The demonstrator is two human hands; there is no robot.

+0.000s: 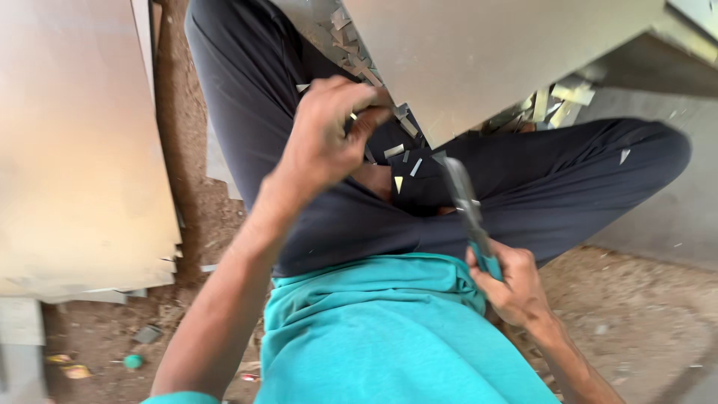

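Right hand point(514, 283) clenched on teal-handled snips point(465, 200), long axis pointing up toward the metal sheet point(479, 52) corner over the lap. Left hand point(329, 131) pinched that sheet's lower edge, nearer to it. Offcuts point(557, 101) lay beneath.

Single head-worn view, aimed steeply down, close over the lap point(449, 202) and dirt floor point(636, 299).

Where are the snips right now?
In the head view, the snips are in the right hand, right of centre, blades pointing up over the dark trousers toward the metal sheet's lower corner.
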